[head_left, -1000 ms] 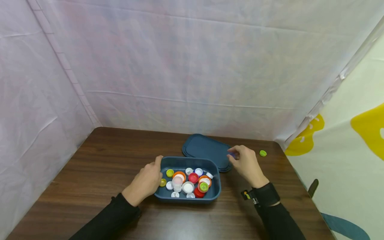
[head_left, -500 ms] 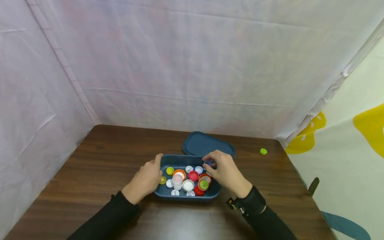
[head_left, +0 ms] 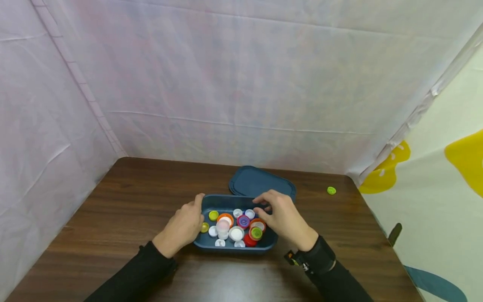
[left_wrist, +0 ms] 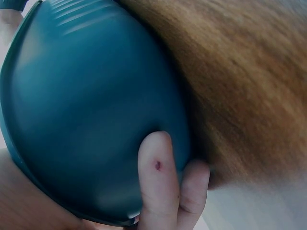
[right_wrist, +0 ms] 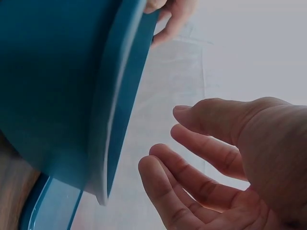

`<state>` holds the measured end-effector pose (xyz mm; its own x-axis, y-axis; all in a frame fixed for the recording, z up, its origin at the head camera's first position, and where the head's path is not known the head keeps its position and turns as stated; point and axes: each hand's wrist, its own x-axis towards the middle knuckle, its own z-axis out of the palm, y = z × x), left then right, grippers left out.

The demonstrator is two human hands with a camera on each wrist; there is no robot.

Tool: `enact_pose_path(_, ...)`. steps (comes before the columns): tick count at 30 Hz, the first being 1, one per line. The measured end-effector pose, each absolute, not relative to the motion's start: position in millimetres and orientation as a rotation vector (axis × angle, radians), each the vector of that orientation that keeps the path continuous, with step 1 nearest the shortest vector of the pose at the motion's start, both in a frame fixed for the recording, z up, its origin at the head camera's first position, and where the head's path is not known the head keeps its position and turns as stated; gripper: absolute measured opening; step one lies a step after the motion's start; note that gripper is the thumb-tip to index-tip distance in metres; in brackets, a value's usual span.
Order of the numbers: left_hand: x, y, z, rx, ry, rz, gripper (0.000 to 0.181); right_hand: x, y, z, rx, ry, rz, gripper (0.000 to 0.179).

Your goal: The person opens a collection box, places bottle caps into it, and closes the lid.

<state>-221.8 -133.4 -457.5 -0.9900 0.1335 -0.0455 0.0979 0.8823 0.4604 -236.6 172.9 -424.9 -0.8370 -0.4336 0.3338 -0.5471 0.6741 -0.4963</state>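
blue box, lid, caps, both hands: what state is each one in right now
blue box: open, upright, holding many bottle caps
lid: off, flat on table behind box
purple cap: lying in box
green cap: loose on table
left hand: holding box's left wall
right hand: open, empty, above box

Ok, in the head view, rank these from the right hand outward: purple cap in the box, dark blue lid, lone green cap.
1. Purple cap, in the box just left of the right hand.
2. Dark blue lid, lying behind the hand.
3. Lone green cap, far right on the table.
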Motion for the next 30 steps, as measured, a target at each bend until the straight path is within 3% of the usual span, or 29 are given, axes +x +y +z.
enact_pose_path(15, -222.2, -134.1, -458.8, 0.166, 2.961, 0.719, 0.066, -246.1, 192.6, -424.4, 0.719, -2.673, 0.839, 0.021)
enact_pose_path(30, -222.4, -134.1, -458.9, 0.178, 2.965, 0.722, 0.066, -291.6, 251.0, -449.9, 0.476, -2.662, 0.856, 0.025)
